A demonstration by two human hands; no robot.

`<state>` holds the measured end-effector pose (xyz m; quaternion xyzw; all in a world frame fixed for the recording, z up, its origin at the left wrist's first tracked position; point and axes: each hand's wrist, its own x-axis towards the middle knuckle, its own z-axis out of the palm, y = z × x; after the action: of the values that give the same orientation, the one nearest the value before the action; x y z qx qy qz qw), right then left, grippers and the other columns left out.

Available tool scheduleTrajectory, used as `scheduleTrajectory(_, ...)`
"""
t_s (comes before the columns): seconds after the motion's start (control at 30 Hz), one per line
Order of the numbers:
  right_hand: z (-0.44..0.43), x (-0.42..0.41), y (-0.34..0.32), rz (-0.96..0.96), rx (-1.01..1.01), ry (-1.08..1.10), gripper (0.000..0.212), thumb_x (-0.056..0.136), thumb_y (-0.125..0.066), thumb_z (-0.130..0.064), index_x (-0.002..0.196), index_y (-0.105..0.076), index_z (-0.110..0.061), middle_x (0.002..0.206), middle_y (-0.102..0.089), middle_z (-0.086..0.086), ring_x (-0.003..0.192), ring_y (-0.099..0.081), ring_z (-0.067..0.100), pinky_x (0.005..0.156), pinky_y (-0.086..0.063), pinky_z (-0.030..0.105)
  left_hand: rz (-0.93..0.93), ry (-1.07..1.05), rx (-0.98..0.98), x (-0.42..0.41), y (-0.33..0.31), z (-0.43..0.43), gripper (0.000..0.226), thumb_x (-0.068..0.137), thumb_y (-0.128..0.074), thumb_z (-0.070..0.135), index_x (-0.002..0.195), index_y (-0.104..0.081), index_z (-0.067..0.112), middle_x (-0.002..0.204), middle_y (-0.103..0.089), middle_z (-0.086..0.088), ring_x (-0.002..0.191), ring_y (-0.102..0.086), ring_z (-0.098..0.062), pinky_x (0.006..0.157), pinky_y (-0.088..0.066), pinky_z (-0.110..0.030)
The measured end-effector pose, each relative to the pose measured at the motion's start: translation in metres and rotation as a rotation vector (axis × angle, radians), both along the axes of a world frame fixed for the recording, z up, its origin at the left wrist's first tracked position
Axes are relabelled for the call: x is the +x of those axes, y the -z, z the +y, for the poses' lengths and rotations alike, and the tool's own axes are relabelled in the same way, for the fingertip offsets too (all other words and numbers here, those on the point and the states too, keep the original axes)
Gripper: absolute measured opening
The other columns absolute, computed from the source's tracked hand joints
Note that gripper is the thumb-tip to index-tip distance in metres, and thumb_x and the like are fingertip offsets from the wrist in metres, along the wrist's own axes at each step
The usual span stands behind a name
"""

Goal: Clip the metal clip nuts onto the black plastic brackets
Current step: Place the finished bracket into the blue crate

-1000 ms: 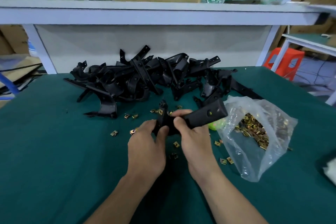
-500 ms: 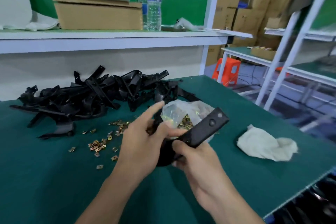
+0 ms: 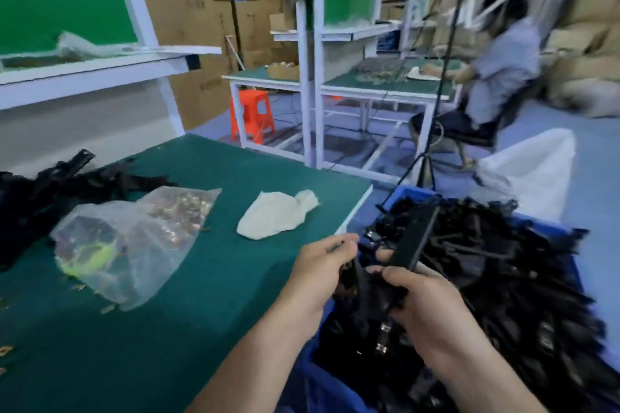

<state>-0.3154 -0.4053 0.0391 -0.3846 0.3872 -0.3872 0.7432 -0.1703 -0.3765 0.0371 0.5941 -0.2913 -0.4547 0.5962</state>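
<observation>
Black plastic bracket [image 3: 416,241] held tilted above a blue bin [image 3: 322,389] heaped with similar brackets, just beyond the tabletop [image 3: 201,295] edge. Right hand [image 3: 432,312]: fingers clamped round the bracket's middle. Left hand [image 3: 318,275]: fingers curled on its lower end. Bag of metal clip nuts [image 3: 134,238] and white cloth [image 3: 275,214] lie on the tabletop, apart from both hands.

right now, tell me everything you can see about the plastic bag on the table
The plastic bag is clear, thin and crumpled, lying slumped on the green table. Brassy clip nuts are heaped in its far end, and something yellow-green shows through its left end. A few loose nuts lie by its near edge. The pile of black brackets is just behind it.
</observation>
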Motion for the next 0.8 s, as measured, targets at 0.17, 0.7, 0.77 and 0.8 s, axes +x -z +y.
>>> scheduleTrajectory(0.17,-0.024,-0.084,0.032,0.143,0.138,0.195,0.024,0.093,-0.053,0.008,0.108,-0.07,-0.001,0.09,-0.075,0.017,0.078,-0.069,0.029,0.065,-0.055,0.037,0.174,0.229,0.193,-0.079,0.041,-0.048,0.021,0.1,-0.061,0.006,0.113,-0.073,0.016,0.093,-0.077,-0.006,0.072,-0.071,-0.016,0.061,-0.055,-0.026)
scheduleTrajectory(0.7,-0.126,-0.123,0.099,0.377,0.259,0.29,0.01,0.092,-0.061,-0.002,0.085,-0.068,-0.003,0.07,-0.068,0.011,0.057,-0.06,0.018,0.055,-0.048,0.024,-0.237,0.166,0.14,-0.094,0.066,-0.101,0.023,0.097,-0.066,0.018,0.109,-0.073,0.036,0.108,-0.071,0.022,0.097,-0.063,0.012,0.08,-0.045,-0.01)
scheduleTrajectory(0.77,-0.107,-0.104,0.099,0.373,0.196,0.274,0.009,0.089,-0.063,-0.002,0.085,-0.071,-0.004,0.071,-0.068,0.011,0.054,-0.058,0.018,0.056,-0.047,0.027,-0.417,0.15,0.128,-0.084,0.07,-0.094,0.036,0.094,-0.061,0.007,0.094,-0.075,0.04,0.099,-0.072,0.026,0.086,-0.063,0.017,0.079,-0.047,-0.011)
scheduleTrajectory(0.8,-0.098,-0.094,0.096,0.4,0.145,0.28,0.012,0.086,-0.063,-0.001,0.08,-0.072,-0.007,0.069,-0.068,0.011,0.055,-0.056,0.019,0.059,-0.046,0.03,-0.508,0.16,0.132,-0.082,0.07,-0.09,0.041,0.093,-0.059,0.006,0.088,-0.075,0.043,0.093,-0.072,0.03,0.079,-0.063,0.016,0.073,-0.046,-0.009)
